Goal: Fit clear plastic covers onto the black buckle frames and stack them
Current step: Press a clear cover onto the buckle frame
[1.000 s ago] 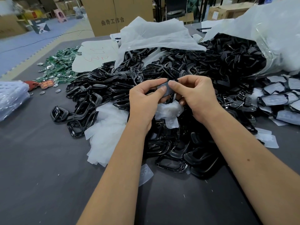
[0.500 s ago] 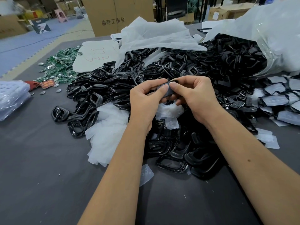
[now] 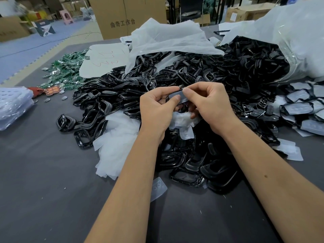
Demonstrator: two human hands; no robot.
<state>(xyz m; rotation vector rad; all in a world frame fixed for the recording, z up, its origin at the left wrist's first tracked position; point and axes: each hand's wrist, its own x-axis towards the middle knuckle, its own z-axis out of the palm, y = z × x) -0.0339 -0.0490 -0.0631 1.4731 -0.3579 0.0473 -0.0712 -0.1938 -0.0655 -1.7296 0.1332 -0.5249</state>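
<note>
Buckle frame with a clear cover lying across it sits between both hands, raised above the middle of the surface. Left hand has its grip narrow, thumb and forefinger pinching the cover's left end. Right hand likewise pinches the cover's right end, its other fingers curled under the frame. Below them a big heap of loose black frames spreads toward the far edge, spilling from a plastic bag at the far right corner. Finished covered frames lie along the right edge. White covers lie just left of the forearms. Green packets lie near the far left edge.
</note>
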